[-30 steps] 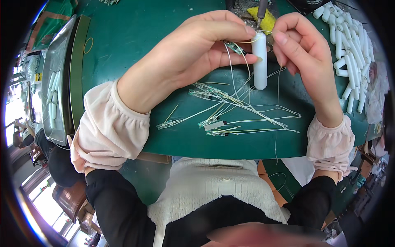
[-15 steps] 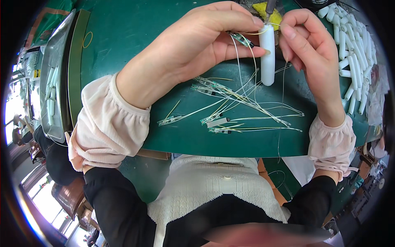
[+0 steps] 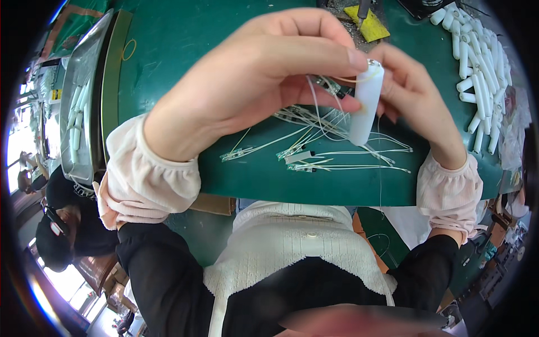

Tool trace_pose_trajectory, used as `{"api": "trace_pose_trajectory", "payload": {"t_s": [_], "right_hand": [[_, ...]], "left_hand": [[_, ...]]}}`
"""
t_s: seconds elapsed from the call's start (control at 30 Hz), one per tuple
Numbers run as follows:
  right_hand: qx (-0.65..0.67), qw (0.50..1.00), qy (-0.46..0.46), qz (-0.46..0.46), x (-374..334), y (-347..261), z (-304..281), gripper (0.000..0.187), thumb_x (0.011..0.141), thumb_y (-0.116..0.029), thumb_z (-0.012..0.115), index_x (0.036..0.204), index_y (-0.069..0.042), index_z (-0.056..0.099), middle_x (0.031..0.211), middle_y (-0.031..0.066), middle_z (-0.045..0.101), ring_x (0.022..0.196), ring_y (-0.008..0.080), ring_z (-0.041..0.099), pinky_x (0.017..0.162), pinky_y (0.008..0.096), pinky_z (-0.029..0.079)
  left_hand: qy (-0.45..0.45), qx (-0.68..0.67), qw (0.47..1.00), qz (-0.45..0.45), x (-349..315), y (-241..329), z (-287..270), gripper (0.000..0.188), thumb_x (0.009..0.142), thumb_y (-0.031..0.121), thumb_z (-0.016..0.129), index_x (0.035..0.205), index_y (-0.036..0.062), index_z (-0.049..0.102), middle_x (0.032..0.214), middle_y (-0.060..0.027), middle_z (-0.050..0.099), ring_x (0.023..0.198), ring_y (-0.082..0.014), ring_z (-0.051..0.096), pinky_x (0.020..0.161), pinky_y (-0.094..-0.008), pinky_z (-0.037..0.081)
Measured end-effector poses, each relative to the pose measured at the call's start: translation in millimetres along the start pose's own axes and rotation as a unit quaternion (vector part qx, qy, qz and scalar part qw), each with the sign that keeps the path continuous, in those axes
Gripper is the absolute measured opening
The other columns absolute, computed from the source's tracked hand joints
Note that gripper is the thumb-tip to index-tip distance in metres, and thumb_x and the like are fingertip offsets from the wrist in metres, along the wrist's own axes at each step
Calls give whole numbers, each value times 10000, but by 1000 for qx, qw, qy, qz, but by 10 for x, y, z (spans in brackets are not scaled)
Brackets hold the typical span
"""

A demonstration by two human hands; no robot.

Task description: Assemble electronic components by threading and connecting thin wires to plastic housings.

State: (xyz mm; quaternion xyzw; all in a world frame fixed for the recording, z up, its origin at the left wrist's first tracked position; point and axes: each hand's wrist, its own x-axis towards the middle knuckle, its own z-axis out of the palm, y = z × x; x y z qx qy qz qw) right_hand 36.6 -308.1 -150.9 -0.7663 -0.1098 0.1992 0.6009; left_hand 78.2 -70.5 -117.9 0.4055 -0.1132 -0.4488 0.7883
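My left hand (image 3: pixel 264 73) grips a white cylindrical battery cell (image 3: pixel 365 109) between thumb and fingers, its metal end up and its body slightly tilted. A small green circuit board (image 3: pixel 328 85) with thin white wires sits in the same hand, and a pale wire bends across the cell near its top. At the cell's right side, my right hand (image 3: pixel 410 90) is closed against it; some fingertips are hidden behind the cell. A fine thread of wire (image 3: pixel 381 191) hangs down below the right hand. Several wired circuit boards (image 3: pixel 297 157) lie on the green table beneath.
A heap of white cylinders (image 3: pixel 480 73) lies at the right. Beyond my hands are a yellow sponge (image 3: pixel 368 25) and a soldering iron tip (image 3: pixel 364 10). A metal tray (image 3: pixel 90 50) with white cylinders stands at the left, near a rubber band (image 3: pixel 129 49). Another person (image 3: pixel 62 224) is at the far left.
Both hands have brought the cell nearer to me, away from the soldering iron and sponge. My right hand has moved in against the cell's side. A person has come into view at left.
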Motion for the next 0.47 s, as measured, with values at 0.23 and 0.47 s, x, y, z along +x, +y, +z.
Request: {"api": "trace_pose_trajectory", "payload": {"t_s": [0.23, 0.47], "right_hand": [[-131, 990, -38, 40, 18, -198, 84, 98, 958, -164, 521, 991, -73, 533, 673, -13, 547, 531, 18, 464, 453, 163, 350], [-70, 997, -42, 3, -26, -79, -14, 124, 979, -202, 500, 918, -94, 501, 636, -12, 542, 491, 18, 451, 429, 152, 318]], "left_hand": [[-56, 20, 964, 260, -1186, 462, -27, 314, 733, -30, 679, 886, 48, 416, 982, -88, 429, 945, -198, 477, 671, -264, 561], [91, 111, 944, 298, -3212, -85, -969, 402, 726, 130, 796, 971, 135, 477, 958, -51, 395, 879, -195, 408, 903, -413, 484]]}}
